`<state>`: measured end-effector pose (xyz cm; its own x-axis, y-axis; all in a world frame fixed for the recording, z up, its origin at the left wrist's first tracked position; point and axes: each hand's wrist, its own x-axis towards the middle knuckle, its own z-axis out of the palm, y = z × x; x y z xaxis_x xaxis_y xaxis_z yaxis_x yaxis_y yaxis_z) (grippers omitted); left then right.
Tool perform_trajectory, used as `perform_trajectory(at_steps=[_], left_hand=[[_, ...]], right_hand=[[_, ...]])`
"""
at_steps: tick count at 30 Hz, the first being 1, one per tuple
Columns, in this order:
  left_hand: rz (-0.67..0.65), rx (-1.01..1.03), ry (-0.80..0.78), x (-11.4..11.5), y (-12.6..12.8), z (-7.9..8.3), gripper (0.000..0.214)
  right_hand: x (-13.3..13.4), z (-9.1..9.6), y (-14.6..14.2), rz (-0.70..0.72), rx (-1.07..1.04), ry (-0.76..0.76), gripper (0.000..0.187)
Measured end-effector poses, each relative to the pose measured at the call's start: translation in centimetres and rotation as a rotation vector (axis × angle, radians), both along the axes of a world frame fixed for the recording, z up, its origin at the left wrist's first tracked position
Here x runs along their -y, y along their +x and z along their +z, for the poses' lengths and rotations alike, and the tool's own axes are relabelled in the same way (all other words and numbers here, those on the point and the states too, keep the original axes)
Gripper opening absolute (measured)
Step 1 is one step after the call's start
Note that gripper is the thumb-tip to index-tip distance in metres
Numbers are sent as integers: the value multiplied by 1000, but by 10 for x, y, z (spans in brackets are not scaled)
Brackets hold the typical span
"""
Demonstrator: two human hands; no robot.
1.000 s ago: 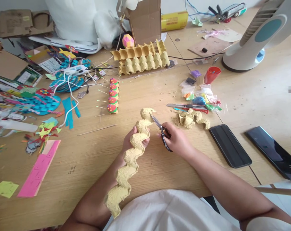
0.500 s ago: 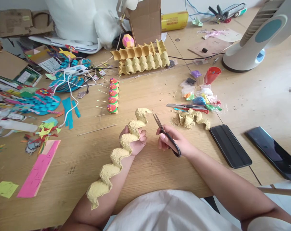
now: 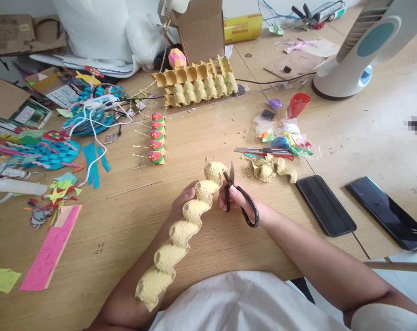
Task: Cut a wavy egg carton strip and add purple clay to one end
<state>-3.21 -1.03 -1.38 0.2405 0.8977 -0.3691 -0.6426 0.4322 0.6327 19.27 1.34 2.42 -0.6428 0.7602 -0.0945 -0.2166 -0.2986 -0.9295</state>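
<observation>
A long, wavy strip of yellow egg carton slants across the middle of the head view, its cups bulging upward. My left hand is closed around it from behind and below, and most of the fingers are hidden by the strip. In my right hand is a pair of black-handled scissors. Their blades are spread apart at the right edge of the strip's far end, one blade partly behind the card. Scraps of cut egg carton lie on the table beyond my right hand.
Painted caterpillar pieces stand in a row at the left middle. Farther back are whole egg cartons. A utility knife, bagged clay and a red cup lie right, near two phones and a fan.
The scissors have opened and their blades have come to the strip's far end. My left hand has turned the strip and brought it rightward, toward the scissors.
</observation>
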Motion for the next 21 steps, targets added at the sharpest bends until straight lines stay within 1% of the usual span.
perform_trajectory(at_steps=[3,5,10,13,17,21], left_hand=[[-39,-99,186,0,4,6,26],[-81,-145,225,1,9,12,28],[-116,-184,253,2,19,29,26],[-155,-221,279,2,24,38,31],[-185,-284,285,2,30,47,35],[-179,-290,253,4,34,51,35]], right_hand=[[0,-1,-1,-27,-11,44,54],[0,-3,-1,-43,-15,55,53],[1,-12,-3,-70,-67,1,54],[2,-14,-5,-98,-75,-9,54],[5,-13,-8,-145,-26,20,54],[7,-9,-10,-180,10,67,55]])
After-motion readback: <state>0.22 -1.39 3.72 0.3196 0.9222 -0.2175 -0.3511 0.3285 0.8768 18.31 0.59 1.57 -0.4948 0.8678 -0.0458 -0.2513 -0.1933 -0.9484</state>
